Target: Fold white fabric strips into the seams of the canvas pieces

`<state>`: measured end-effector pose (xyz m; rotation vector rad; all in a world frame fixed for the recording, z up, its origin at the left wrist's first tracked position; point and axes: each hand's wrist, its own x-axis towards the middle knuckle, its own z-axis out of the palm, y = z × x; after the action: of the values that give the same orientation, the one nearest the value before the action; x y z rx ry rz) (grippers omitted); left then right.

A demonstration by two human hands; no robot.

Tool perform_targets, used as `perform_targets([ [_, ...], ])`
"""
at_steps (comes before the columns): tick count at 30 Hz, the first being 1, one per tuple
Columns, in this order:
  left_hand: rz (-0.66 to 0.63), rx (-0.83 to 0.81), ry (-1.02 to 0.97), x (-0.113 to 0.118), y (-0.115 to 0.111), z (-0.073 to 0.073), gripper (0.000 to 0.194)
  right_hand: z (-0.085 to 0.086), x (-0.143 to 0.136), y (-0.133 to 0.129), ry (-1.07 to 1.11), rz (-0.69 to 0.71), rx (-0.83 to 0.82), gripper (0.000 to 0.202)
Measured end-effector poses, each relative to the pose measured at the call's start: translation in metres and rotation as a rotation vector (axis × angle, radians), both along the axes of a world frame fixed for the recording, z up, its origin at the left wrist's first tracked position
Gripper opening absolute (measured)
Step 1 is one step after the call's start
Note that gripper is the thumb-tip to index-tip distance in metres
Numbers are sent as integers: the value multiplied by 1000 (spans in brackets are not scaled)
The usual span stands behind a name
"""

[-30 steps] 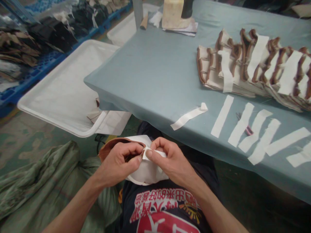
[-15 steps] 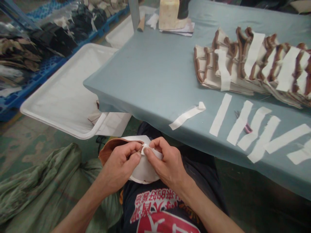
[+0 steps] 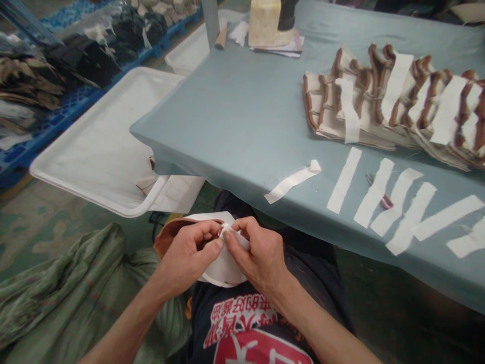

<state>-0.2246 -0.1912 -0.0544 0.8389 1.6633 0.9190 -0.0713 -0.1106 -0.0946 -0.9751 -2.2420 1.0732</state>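
Note:
A curved piece (image 3: 223,268), white on one face and brown at its left end, rests on my lap. My left hand (image 3: 191,255) pinches its upper edge between thumb and fingers. Right beside it, my right hand (image 3: 257,247) is closed on a small white strip (image 3: 226,230) at the same edge, and the fingertips of both hands nearly meet. What lies under the fingers is partly hidden. On the blue-covered table (image 3: 227,126) ahead, a loose white strip (image 3: 290,184) lies nearest to my hands.
Several white strips (image 3: 344,179) line the table's near edge, one over small snips (image 3: 386,201). Behind them stands a row of brown-edged pieces (image 3: 329,108). A white tray (image 3: 94,136) is at the left, green cloth (image 3: 76,293) below it. A yellowish block (image 3: 263,23) stands at the back.
The fingers of my right hand have shifted slightly at the edge of the piece, and the small white strip there looks more folded down. Both hands keep their hold.

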Motion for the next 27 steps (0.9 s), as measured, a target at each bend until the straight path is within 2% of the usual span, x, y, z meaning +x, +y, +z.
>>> perform_targets([
  [4,6,71,131,4,1,-1,19,0,-1,0,6,1,-68,26],
  [8,64,121,310,11,-2,-7,16,0,-3,-1,44,-3,-225,24],
  [15,231,222,294,27,-5,-10,16,10,-5,-2,126,-27,-531,23],
  [18,211,212,304,30,-5,-7,15,15,-5,1,142,-40,-661,26],
  [21,166,216,399,30,-5,-4,16,18,-4,4,143,-46,-729,26],
  [27,77,284,627,34,-3,6,20,21,-2,5,163,-77,-702,23],
])
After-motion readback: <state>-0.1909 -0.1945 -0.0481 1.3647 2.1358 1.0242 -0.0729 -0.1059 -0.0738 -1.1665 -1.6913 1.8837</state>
